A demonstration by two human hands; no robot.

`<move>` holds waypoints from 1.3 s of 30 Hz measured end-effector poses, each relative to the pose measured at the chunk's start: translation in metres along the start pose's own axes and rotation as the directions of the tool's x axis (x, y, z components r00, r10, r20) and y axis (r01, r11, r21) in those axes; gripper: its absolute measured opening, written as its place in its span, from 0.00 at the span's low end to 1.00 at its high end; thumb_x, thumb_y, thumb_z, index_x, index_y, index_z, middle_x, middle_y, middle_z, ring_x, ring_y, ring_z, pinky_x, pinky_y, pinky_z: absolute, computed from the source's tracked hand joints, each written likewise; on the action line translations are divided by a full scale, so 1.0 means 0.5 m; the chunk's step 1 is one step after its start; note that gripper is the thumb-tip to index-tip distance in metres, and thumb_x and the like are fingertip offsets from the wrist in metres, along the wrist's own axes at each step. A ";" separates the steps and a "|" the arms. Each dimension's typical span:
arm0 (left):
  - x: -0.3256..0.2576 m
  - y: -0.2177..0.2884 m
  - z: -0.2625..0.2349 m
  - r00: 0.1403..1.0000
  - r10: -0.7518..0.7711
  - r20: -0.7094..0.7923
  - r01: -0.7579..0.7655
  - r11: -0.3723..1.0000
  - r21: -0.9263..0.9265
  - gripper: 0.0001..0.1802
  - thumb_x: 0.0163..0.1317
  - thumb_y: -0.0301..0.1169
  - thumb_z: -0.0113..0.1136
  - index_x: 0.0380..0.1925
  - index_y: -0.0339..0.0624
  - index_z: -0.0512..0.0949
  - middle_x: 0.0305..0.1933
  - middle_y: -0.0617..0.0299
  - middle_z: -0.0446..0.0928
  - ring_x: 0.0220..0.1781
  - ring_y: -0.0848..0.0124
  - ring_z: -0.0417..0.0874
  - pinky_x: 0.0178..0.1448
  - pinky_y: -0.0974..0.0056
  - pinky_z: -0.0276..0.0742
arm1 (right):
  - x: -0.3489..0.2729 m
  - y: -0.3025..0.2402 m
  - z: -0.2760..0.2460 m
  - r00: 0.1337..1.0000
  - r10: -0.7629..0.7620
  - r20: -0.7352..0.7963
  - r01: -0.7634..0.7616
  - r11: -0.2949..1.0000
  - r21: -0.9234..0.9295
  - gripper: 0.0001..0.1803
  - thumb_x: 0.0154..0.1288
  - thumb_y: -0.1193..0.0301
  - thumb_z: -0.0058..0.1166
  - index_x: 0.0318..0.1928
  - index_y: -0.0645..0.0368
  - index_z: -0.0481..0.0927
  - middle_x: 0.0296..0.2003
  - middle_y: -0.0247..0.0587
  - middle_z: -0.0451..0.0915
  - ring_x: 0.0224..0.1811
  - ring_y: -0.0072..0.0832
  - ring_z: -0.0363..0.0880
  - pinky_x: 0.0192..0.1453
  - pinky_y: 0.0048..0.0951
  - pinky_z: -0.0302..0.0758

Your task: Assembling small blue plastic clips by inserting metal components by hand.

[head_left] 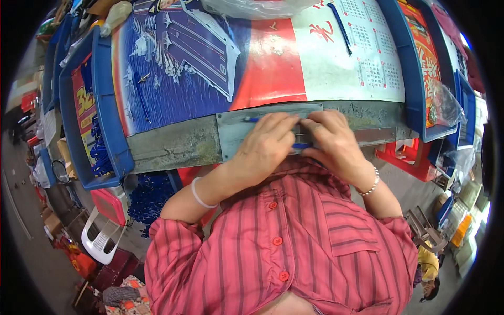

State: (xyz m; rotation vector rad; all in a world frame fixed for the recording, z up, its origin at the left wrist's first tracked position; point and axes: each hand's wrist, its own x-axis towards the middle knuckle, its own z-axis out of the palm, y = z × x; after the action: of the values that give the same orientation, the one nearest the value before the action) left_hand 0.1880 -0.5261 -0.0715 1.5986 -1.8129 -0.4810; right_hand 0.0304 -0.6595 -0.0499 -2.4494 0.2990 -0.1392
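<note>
At the bench's near edge, both my hands bend over a flat grey metal plate (231,134). My left hand (268,142) has its fingers curled down and pressed together, and a dark blue cord (301,145) shows beside its thumb. My right hand (336,144) meets it from the other side, fingertips pinched at the same cord. Another short blue piece (252,119) pokes out left of the left fingers. My fingers hide most of what lies between them.
A blue tray (123,142) with bundled blue cords (100,149) stands at left, another blue tray (415,68) at right. Single blue cords (340,29) lie on the calendar sheet (273,63). A red stool (415,163) stands below right; a clear plastic bag (257,8) lies at the back.
</note>
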 end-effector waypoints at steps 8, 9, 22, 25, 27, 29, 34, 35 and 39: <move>-0.105 -0.017 -0.076 0.987 -0.158 0.042 0.146 0.966 0.214 0.11 0.44 0.26 0.59 0.28 0.31 0.72 0.50 0.43 0.72 0.52 0.50 0.73 0.56 0.53 0.69 | 0.088 -0.052 0.092 0.985 -0.172 -0.016 0.173 0.980 0.093 0.29 0.39 0.69 0.65 0.48 0.62 0.75 0.42 0.45 0.72 0.46 0.40 0.71 0.56 0.38 0.65; -0.081 -0.013 -0.047 0.994 -0.098 0.040 0.087 0.972 0.220 0.10 0.46 0.27 0.57 0.27 0.31 0.72 0.50 0.42 0.72 0.52 0.50 0.73 0.56 0.53 0.70 | 0.062 -0.037 0.060 0.992 -0.128 0.016 0.127 0.990 0.058 0.30 0.39 0.69 0.65 0.48 0.62 0.75 0.43 0.45 0.73 0.47 0.41 0.71 0.56 0.39 0.65; -0.095 -0.001 -0.070 0.989 -0.148 0.007 0.145 0.978 0.149 0.10 0.47 0.24 0.53 0.30 0.29 0.72 0.47 0.42 0.73 0.48 0.50 0.74 0.53 0.53 0.71 | 0.082 -0.048 0.072 0.982 -0.189 0.012 0.187 0.977 0.099 0.25 0.41 0.68 0.64 0.44 0.61 0.76 0.39 0.42 0.72 0.45 0.39 0.71 0.56 0.42 0.64; 0.004 0.015 0.024 1.000 -0.009 -0.005 0.009 1.000 0.016 0.08 0.48 0.25 0.51 0.28 0.31 0.71 0.45 0.42 0.73 0.46 0.51 0.74 0.53 0.55 0.71 | -0.006 0.007 -0.011 0.999 -0.024 -0.036 0.020 0.994 -0.105 0.27 0.38 0.69 0.66 0.45 0.60 0.77 0.41 0.44 0.73 0.46 0.41 0.71 0.56 0.44 0.64; 0.000 0.015 0.017 1.000 -0.003 0.007 0.003 1.000 0.014 0.09 0.47 0.25 0.55 0.29 0.30 0.71 0.48 0.42 0.72 0.48 0.50 0.74 0.54 0.54 0.71 | -0.013 0.002 0.001 0.998 -0.018 -0.061 0.011 0.994 -0.106 0.28 0.38 0.69 0.66 0.45 0.59 0.77 0.41 0.44 0.73 0.46 0.42 0.71 0.56 0.44 0.64; -0.033 -0.014 -0.014 0.999 0.005 0.054 -0.011 0.994 0.105 0.13 0.45 0.26 0.60 0.30 0.30 0.71 0.49 0.43 0.73 0.49 0.49 0.74 0.53 0.53 0.71 | 0.020 -0.016 0.038 0.993 -0.056 -0.109 0.049 0.997 -0.064 0.28 0.36 0.69 0.66 0.45 0.59 0.77 0.41 0.44 0.74 0.45 0.42 0.71 0.54 0.43 0.66; -0.128 -0.013 -0.097 0.974 -0.226 -0.012 0.224 0.958 0.180 0.13 0.43 0.21 0.62 0.29 0.30 0.70 0.46 0.42 0.73 0.46 0.46 0.74 0.51 0.51 0.72 | 0.115 -0.064 0.125 0.955 -0.278 -0.105 0.285 0.957 0.060 0.14 0.43 0.69 0.60 0.33 0.58 0.74 0.33 0.40 0.70 0.39 0.36 0.71 0.52 0.36 0.65; -0.113 -0.008 -0.076 0.976 -0.219 0.013 0.214 0.962 0.169 0.13 0.43 0.21 0.62 0.30 0.30 0.70 0.46 0.42 0.73 0.47 0.46 0.74 0.51 0.51 0.72 | 0.092 -0.049 0.112 0.962 -0.254 -0.099 0.261 0.963 0.062 0.16 0.43 0.69 0.61 0.35 0.59 0.75 0.34 0.40 0.71 0.40 0.37 0.71 0.52 0.36 0.65; 0.029 0.021 0.023 0.999 0.023 0.023 -0.023 1.000 0.003 0.13 0.45 0.22 0.59 0.32 0.30 0.70 0.49 0.43 0.72 0.49 0.48 0.73 0.54 0.53 0.70 | -0.018 0.015 -0.028 0.998 -0.034 -0.056 0.031 0.997 -0.066 0.25 0.42 0.70 0.62 0.45 0.61 0.76 0.36 0.41 0.73 0.43 0.39 0.72 0.51 0.40 0.67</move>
State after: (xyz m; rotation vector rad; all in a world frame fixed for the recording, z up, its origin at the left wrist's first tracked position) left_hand 0.1719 -0.5402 -0.0695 1.5787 -1.8482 -0.4885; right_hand 0.0177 -0.6712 -0.0439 -2.5192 0.2927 -0.2164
